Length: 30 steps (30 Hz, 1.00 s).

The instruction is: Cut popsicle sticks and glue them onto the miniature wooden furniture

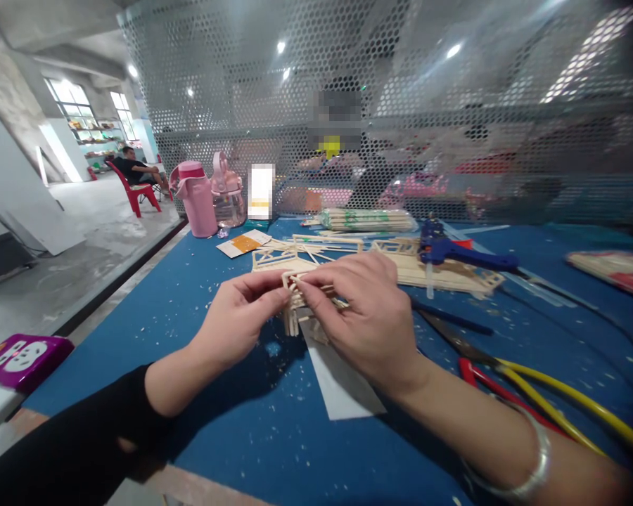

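Note:
A small frame of pale wooden sticks [291, 320] is held up over the blue table, between both hands. My left hand [243, 309] pinches its left side with thumb and fingertips. The thumb and forefinger of my right hand [366, 309] are closed on a short stick at the frame's top corner, and the other fingers hide part of the frame. Beneath the hands lies a white paper sheet [345, 386]. Just behind them are loose sticks [316, 246] and a flat wooden stick structure [432, 273].
Pliers with red and yellow handles [548, 393] and a blue glue gun [448, 249] with its cable are at the right. A pink flask [197, 204], a clear bottle [228, 200] and a bagged stick bundle [369, 220] stand or lie near the mesh screen [232, 91]. A purple power strip [26, 358] sits left.

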Motion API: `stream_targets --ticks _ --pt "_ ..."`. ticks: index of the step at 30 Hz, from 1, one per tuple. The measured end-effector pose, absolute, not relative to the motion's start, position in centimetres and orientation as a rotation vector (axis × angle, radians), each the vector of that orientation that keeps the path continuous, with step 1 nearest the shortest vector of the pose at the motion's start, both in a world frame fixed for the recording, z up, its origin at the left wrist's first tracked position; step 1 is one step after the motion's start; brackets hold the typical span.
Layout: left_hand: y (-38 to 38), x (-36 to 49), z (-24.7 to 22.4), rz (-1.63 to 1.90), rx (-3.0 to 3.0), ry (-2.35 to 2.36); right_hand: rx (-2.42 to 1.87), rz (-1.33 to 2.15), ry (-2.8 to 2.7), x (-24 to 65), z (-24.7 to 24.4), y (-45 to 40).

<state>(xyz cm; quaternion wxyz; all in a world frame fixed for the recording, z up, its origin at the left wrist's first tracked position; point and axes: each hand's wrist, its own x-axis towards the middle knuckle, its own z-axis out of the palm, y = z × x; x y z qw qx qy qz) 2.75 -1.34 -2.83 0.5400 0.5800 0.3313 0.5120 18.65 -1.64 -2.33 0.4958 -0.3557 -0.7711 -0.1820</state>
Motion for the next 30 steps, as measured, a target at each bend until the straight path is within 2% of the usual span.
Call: stream_targets --ticks 24,30 --pt "-1.17 2.81 -2.89 1.258 1.309 0.773 -0.954 -0.438 -1.845 17.92 -2.32 -1.97" --pt "-1.34 3.01 -2.3 1.299 1.282 0.903 -0.897 -0.454 -1.84 17.94 -2.37 -1.98"
